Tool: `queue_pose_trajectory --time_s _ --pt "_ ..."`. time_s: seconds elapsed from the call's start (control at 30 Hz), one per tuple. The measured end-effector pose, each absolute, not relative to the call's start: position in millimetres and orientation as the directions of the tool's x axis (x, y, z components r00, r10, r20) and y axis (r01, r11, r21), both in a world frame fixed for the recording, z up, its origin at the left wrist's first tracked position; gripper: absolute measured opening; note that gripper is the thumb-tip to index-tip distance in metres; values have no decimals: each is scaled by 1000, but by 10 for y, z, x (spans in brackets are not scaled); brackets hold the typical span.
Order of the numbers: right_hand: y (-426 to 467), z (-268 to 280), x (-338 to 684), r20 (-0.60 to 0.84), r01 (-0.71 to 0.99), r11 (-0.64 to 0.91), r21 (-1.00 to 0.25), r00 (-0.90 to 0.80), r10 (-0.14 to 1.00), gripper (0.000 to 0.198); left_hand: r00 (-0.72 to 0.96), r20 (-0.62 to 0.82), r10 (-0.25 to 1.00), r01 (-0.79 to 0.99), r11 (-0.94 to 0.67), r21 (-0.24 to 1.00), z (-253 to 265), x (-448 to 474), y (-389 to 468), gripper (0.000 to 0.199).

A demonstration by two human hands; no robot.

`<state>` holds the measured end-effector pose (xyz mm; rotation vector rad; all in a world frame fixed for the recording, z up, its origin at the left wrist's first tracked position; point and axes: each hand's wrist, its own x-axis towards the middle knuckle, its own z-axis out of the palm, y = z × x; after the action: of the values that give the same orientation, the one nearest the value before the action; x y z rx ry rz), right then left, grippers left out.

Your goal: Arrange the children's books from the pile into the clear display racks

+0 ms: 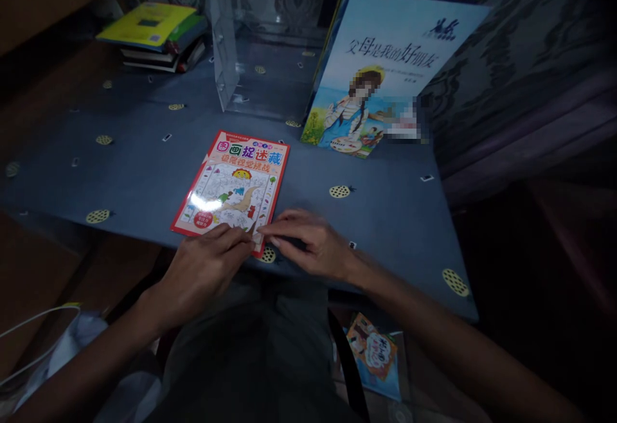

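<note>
A thin red-bordered picture book lies flat on the table near its front edge, with colourful Chinese lettering and a glare spot on its cover. My left hand is closed at the book's bottom edge, its curled fingers resting over the lower margin. At the lower right corner, my right hand is closed too, thumb and forefinger pinching the book's edge. The fingertips of both hands nearly meet there. Whether anything small lies between them is too dim to see.
The table bears a blue pineapple-print cloth. A clear plastic rack stands at the back, beside an upright blue book. A pile of books lies back left. Below the table is an orange-and-blue booklet.
</note>
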<state>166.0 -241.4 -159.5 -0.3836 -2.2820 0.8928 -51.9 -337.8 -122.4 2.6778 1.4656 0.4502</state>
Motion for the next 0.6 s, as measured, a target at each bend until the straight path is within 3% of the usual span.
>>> queue_pose_trajectory --time_s 0.17,0.33,0.6 --pt "-2553 -1586 1694 548 -45 796 -604 -748 374 26 509 256 822 817 -555 157 -1254 -522 -3403 21" --pt "-2646 -1582 1734 537 -6 908 -418 -808 242 25 495 332 803 809 -565 161 -1295 -518 -3402 22" --pt "-2729 -1564 1733 493 51 925 -376 -835 246 17 441 364 821 803 -542 249 -1392 -561 -3378 20"
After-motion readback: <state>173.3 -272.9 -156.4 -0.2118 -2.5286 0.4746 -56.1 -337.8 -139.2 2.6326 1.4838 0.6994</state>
